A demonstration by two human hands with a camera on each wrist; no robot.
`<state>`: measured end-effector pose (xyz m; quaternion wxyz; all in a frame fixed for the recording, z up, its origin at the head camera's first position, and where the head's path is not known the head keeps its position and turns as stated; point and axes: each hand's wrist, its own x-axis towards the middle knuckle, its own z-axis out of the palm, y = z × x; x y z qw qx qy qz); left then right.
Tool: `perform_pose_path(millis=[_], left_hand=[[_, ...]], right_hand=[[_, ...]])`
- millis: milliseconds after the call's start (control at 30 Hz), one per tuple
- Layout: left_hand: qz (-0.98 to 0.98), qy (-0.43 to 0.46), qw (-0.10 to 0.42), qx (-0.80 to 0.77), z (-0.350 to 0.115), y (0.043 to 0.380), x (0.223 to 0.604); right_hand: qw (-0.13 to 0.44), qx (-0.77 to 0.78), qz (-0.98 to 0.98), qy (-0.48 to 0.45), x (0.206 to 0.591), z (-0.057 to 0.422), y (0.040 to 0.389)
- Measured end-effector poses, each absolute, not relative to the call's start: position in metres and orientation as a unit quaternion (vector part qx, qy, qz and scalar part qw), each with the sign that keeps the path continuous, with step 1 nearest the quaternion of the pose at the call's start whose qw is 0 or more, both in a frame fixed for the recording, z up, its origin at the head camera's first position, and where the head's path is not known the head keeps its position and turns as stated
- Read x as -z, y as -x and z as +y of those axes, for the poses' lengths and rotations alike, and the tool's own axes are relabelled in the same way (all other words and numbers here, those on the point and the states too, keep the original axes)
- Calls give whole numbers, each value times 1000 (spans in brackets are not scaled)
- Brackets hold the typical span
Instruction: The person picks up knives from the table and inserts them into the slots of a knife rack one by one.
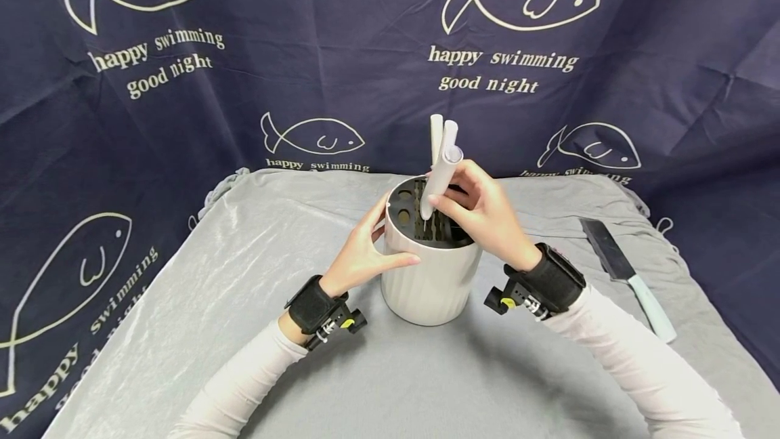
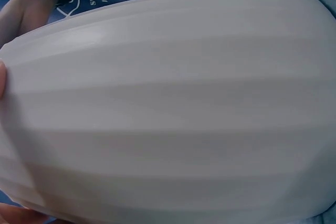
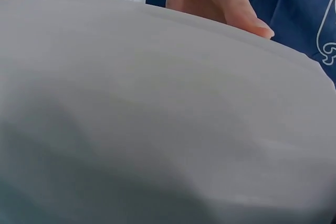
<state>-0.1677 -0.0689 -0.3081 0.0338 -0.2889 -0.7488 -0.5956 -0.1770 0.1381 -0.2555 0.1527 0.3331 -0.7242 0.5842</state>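
A white ribbed knife block (image 1: 426,286) with a black slotted top (image 1: 403,200) stands upright on the cloth. My left hand (image 1: 359,256) holds its left side, thumb along the front just below the rim and fingers round the far side. Over the top, my right hand (image 1: 490,215) pinches the white handle of a knife (image 1: 443,178). That handle leans, its lower end right at the slots, and most of the blade is hidden. Two more white handles (image 1: 436,133) rise behind it. The block's pale wall (image 2: 168,108) fills most of both wrist views.
A broad dark-bladed knife (image 1: 609,249) with a pale blue handle (image 1: 652,308) lies on the grey cloth (image 1: 390,385) to the right. Behind the table hangs a navy curtain (image 1: 378,59) with fish drawings. Each wrist wears a black strap with a small camera.
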Motion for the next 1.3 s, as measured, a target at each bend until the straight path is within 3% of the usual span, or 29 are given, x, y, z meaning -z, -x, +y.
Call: perform_pose_path(millis=[200,433,900,1300], left_hand=[[-748,285,38,598,-70,184,334],[-747,291,44,596,-72,186,339],[-750,289,37,593,-71,190,337],[-757,282,41,588,-71,189,336]], right_hand=[[170,-569,-730,-339,257,136,177],[203,-556,-732,-336,255,146,168],[233,-621,-708,-243,273,255,138],[265,-578,-759,-141,299,312,126]])
